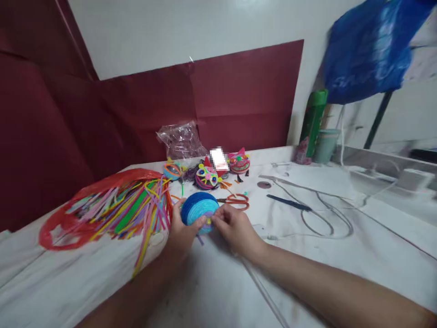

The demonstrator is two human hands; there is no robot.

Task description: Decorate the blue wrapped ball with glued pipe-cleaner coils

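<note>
A round ball (200, 207), wrapped in rings of dark and light blue, is held by my left hand (180, 230), whose fingers wrap its left side and underside. At the ball's lower right is a small purple and yellow spot. My right hand (234, 228) touches the ball beside that spot with thumb and fingertips pinched; whatever lies between them is too small to make out. A thin purple strip (200, 240) sticks out below the ball. Orange-handled scissors (239, 201) lie just behind my right hand.
Colourful fuzzy strips (133, 209) spill from a red plastic bag (61, 237) at left. Decorated balls, including a pink-faced one (206, 176) and a red one (239, 162), stand behind. A dark-handled tool (288, 202) and looping cables (327, 218) lie at right, near a green can (314, 123).
</note>
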